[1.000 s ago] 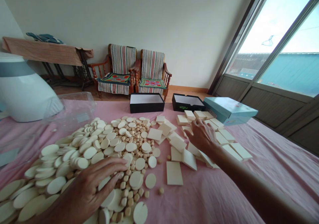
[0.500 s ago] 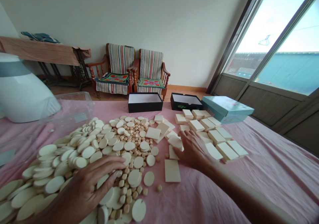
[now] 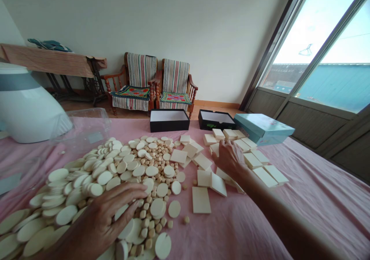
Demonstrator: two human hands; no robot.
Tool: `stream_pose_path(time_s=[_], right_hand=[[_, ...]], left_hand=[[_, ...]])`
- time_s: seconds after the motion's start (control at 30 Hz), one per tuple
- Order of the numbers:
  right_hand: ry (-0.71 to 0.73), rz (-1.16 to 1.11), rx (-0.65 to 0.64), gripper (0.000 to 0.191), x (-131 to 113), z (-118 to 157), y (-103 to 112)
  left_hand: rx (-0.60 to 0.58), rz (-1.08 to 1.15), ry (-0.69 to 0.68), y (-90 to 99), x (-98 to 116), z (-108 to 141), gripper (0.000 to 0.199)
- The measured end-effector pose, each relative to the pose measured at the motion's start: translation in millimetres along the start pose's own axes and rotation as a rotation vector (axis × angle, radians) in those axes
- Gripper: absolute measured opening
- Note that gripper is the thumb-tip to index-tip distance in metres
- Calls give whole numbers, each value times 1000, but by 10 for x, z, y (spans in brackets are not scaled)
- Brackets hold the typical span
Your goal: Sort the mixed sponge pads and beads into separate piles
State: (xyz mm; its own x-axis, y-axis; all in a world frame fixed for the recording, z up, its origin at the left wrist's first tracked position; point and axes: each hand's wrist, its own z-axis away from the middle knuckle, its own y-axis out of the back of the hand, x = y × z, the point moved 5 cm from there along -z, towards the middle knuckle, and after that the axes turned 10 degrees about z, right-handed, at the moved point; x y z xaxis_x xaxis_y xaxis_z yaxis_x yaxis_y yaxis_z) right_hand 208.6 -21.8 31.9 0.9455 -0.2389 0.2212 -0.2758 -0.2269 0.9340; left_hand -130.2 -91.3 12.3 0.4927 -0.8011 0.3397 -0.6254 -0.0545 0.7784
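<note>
My left hand lies flat with spread fingers on a big heap of cream round discs, which are mixed with small tan wooden-looking plugs. Farther right, my right hand reaches down among flat cream rectangular tiles, some of them in small stacks. Its fingertips are at the tiles, and the hand hides whatever lies beneath it. I cannot tell whether it grips one.
A pink cloth covers the table. Beyond the tiles stand two open black boxes and a teal box. A clear plastic tub and a white appliance stand at left.
My right hand has moved farther away from me over the tiles, and a tile now lies tilted nearer me. My left hand stays on the discs.
</note>
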Motion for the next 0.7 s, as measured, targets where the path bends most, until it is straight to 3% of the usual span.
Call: stream_pose_path(time_s=[0.17, 0.33, 0.43, 0.57, 0.7], right_hand=[[10, 16, 48, 32, -73, 18, -5], [-2, 16, 50, 29, 68, 31, 30], [137, -79, 9, 24, 120, 30, -7], [417, -159, -20, 40, 59, 31, -88], [515, -179, -26, 31, -22, -25, -180]], left_hand=[[-9, -12, -15, -4, -8, 9, 24], [-11, -20, -19, 0, 7, 3, 23], [-19, -16, -23, -5, 22, -7, 22], [-18, -23, -31, -12, 38, -21, 22], [-33, -37, -39, -21, 46, -28, 22]])
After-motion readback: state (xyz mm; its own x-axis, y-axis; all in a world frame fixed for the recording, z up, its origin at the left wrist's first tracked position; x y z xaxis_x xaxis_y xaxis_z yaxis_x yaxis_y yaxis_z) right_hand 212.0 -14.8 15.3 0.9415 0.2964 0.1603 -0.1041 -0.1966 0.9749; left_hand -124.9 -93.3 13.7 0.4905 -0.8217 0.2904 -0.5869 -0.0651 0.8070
